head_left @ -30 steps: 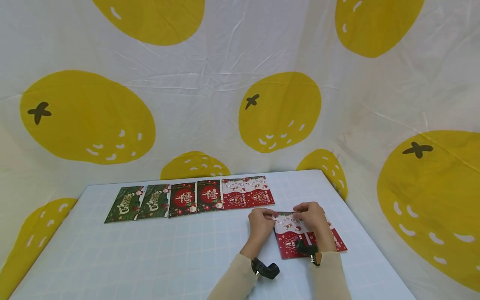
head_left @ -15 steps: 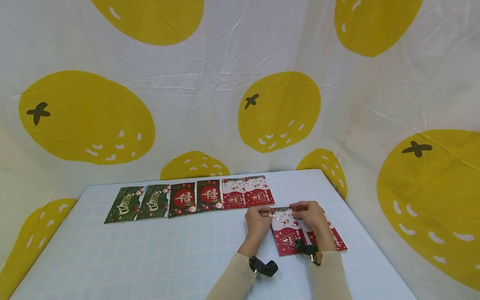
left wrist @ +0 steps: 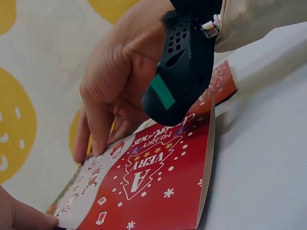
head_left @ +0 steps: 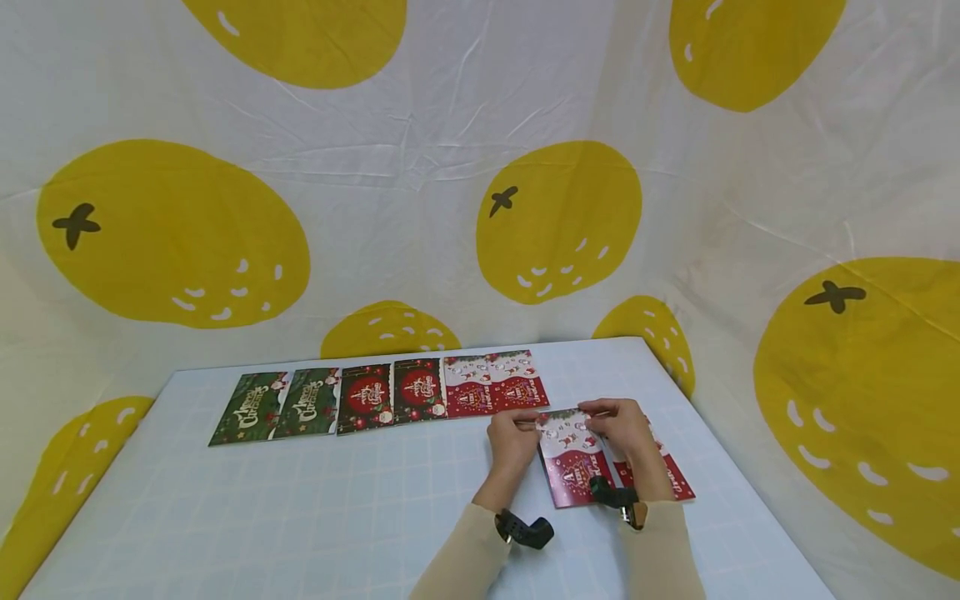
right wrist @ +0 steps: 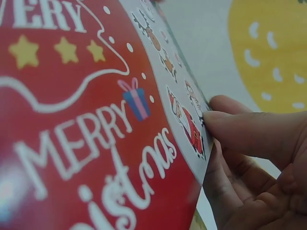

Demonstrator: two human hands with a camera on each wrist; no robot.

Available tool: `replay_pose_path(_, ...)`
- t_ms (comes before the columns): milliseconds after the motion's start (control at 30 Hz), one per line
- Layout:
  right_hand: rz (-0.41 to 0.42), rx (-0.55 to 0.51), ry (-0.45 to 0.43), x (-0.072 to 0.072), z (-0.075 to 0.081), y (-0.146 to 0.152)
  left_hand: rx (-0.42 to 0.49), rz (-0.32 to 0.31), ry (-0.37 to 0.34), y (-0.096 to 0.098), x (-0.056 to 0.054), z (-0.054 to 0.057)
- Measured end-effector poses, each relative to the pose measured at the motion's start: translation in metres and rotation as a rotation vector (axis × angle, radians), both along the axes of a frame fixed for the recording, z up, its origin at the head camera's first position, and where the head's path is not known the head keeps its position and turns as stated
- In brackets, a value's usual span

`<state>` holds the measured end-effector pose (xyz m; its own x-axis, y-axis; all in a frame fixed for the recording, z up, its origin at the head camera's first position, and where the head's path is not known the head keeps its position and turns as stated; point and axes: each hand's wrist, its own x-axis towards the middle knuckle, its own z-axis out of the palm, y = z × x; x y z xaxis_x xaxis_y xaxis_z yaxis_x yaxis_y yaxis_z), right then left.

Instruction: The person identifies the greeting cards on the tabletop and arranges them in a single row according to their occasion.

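Observation:
A red and white Christmas card (head_left: 570, 458) is held between both hands at the table's right side, tilted with its top edge raised in the wrist views. At its upper left corner, the left hand (head_left: 512, 442) pinches the edge, thumb on the printed face. The right hand (head_left: 624, 429) pinches the upper right edge between thumb and fingers, close to the Santa print in the right wrist view. Partly hidden under the right forearm, a second card of the same print (head_left: 677, 479) lies on the table. The left wrist view shows the held card's pale lower edge (left wrist: 207, 167).
A row of cards lies along the back of the table (head_left: 300, 517): two green ones (head_left: 309, 404), two dark red ones (head_left: 365, 398), and two red and white ones (head_left: 517, 383) at its right end. Behind hangs a cloth (head_left: 420, 233) with yellow fruit prints.
Both hands have moved slightly away from the body, and the held card has shifted up and a little left with them. The gap to the second card has widened. The back row is unchanged.

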<state>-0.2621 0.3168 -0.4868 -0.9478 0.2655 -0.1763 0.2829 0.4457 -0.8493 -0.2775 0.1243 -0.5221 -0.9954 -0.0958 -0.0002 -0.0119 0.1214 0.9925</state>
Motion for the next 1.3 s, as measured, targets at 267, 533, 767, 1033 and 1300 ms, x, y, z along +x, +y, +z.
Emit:
replay_pose_path(267,-0.034,-0.079,0.008,-0.0029,-0.0007,0.0007,0.035,-0.010,-0.034,-0.0002,0.0001,0.0013)
replay_pose_path(533,-0.049,-0.143,0.036,-0.0029,-0.0008,0.0010,0.046,-0.033,-0.027,-0.0004,0.0027,0.0026)
replay_pose_path(767,-0.115,-0.197,0.045,-0.0009,0.0042,0.0016,0.031,-0.078,-0.021,0.0015,0.0053,0.0049)
replay_pose_path(1033,-0.231,-0.217,0.097,-0.0010,0.0057,0.0033,0.002,-0.188,-0.025,0.0027,0.0051,0.0028)
replay_pose_path(1300,-0.309,-0.247,0.158,-0.0021,0.0030,0.0073,-0.023,-0.301,-0.052,0.0024,0.0065,0.0018)
